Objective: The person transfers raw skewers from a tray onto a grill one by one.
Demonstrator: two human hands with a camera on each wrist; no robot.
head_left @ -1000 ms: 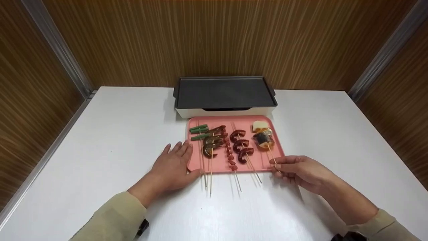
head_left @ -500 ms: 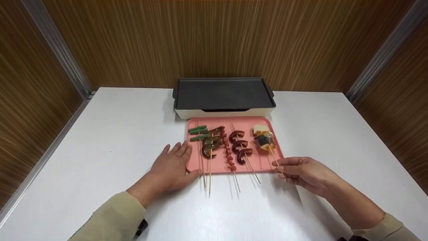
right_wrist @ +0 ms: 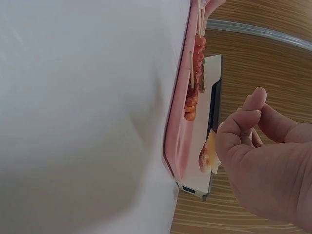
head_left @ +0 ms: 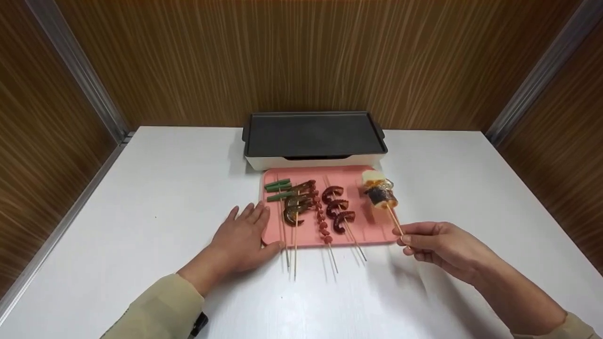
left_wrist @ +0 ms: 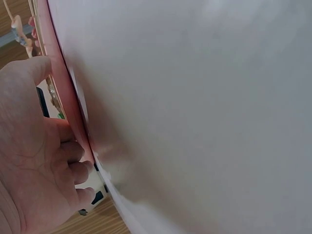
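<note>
My right hand pinches the stick of a skewer between thumb and fingers. On this skewer sit a dark-banded golden chunk and a pale block, raised over the right side of a pink tray. Flat beside the tray's left edge lies my left hand, fingers spread, thumb touching the near left corner. Seen from the left wrist, that hand's thumb and fingers rest against the tray's rim. The tray bears a green vegetable skewer, a shrimp skewer, a red-bead skewer and a tentacle-like skewer.
A black flat griddle on a white base stands directly behind the tray. Wood-patterned panels close off the back and both sides of the white table. Several stick ends stick out over the tray's near edge.
My right hand has lifted the skewer off the tray's right side and drawn it slightly right and toward me. The left hand stays at the tray's left edge.
</note>
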